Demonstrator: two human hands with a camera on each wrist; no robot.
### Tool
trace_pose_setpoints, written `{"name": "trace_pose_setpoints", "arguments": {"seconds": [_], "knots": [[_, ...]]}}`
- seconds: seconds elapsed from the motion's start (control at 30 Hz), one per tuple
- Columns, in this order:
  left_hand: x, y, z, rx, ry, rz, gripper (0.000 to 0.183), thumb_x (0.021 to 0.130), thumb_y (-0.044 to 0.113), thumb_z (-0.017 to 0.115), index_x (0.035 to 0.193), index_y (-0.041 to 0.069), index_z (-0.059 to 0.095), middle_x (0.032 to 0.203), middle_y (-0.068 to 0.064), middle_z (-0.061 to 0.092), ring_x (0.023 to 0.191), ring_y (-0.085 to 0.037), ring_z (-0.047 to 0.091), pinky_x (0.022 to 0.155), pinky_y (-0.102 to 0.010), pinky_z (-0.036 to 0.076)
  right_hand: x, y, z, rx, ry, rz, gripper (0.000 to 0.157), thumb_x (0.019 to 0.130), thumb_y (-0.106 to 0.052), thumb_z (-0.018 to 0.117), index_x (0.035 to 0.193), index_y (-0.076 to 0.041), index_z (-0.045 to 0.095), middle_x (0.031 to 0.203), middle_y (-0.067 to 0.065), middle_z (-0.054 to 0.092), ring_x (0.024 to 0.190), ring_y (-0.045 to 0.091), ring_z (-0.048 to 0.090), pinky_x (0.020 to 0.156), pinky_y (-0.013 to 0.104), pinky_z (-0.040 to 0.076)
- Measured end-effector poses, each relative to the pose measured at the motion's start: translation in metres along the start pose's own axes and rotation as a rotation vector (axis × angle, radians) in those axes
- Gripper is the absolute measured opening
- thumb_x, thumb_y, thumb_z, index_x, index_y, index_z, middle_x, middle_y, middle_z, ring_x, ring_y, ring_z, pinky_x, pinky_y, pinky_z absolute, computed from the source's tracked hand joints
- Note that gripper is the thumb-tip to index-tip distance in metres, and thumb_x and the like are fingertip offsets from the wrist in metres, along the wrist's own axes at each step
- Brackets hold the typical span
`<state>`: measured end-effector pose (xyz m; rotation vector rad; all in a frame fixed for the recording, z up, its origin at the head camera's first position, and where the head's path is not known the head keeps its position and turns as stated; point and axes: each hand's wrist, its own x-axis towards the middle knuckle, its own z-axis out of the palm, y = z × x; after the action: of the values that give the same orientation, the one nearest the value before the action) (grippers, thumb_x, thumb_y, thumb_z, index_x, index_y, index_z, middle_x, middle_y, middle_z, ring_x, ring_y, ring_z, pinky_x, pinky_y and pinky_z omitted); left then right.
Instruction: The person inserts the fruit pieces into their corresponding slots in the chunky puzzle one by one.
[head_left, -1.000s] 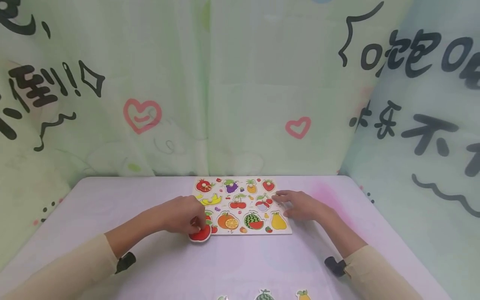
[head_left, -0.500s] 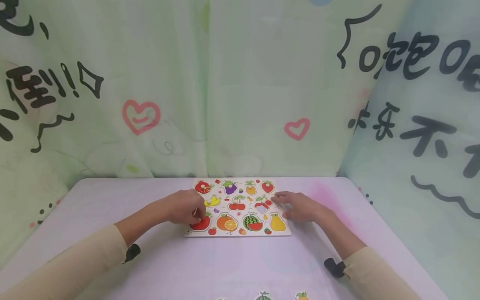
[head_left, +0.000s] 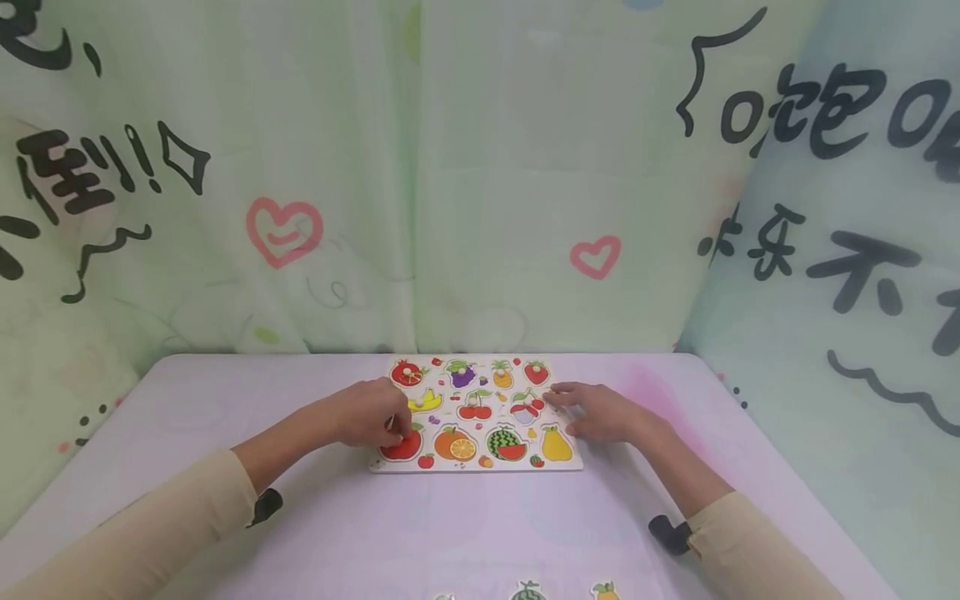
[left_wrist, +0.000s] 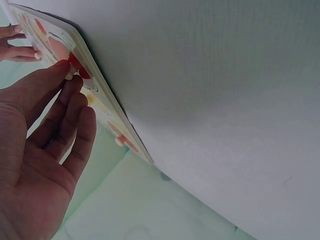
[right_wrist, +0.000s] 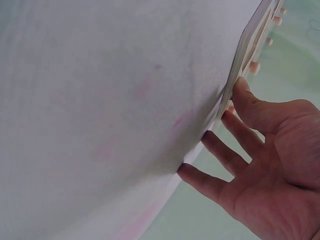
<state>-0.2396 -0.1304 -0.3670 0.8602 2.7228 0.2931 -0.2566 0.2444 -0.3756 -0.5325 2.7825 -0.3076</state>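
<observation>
A white fruit puzzle board point(head_left: 517, 467) lies at the far side of the table. My left hand point(head_left: 371, 412) is over its front-left corner and pinches the small knob of a red apple puzzle piece point(head_left: 401, 450). That piece sits at the apple's place on the board; whether it lies fully flush is hard to tell. The left wrist view shows the knob point(left_wrist: 70, 76) between thumb and fingertip. Beside the board's right edge, my right hand point(head_left: 600, 411) spreads its fingers. Its thumb touches the board's edge in the right wrist view, while other fingertips rest on the table.
Other knobbed fruit pictures fill the board, among them an orange point(head_left: 453, 443), a watermelon point(head_left: 507, 443) and a pear point(head_left: 557, 443). Near me, a watermelon piece point(head_left: 528, 592) and a yellow fruit piece point(head_left: 604, 591) are cut off by the frame. A curtain point(head_left: 480, 250) hangs behind the table.
The apple piece, which overhung the board's front-left corner, has moved slightly up and back onto its place, with my left hand still pinching it. My right hand stays put.
</observation>
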Motion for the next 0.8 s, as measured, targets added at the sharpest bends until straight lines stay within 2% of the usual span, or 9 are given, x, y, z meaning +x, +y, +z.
{"name": "trace_pose_setpoints", "arguments": {"seconds": [0.37,0.8], "knots": [[0.0009,-0.0011,0.0015,0.019,0.008,0.022,0.004,0.089,0.019,0.084,0.092,0.022,0.083,0.080,0.013,0.068,0.081,-0.008,0.058,0.071,-0.023,0.054,-0.0006,0.0000,-0.0007,-0.010,0.004,-0.007,0.061,0.095,-0.012,0.073,0.153,-0.018,0.054,0.162,0.011,0.045,0.148,0.044,0.041,0.111,0.059,0.046],[-0.0051,0.0038,0.0023,0.054,0.027,0.019,0.008,0.089,0.020,0.084,0.096,0.022,0.082,0.086,0.012,0.067,0.086,-0.008,0.058,0.073,-0.024,0.054,-0.0013,-0.0005,-0.0008,0.003,0.000,-0.001,0.061,0.095,-0.011,0.073,0.152,-0.019,0.055,0.162,0.011,0.045,0.148,0.044,0.041,0.111,0.059,0.045]]}}
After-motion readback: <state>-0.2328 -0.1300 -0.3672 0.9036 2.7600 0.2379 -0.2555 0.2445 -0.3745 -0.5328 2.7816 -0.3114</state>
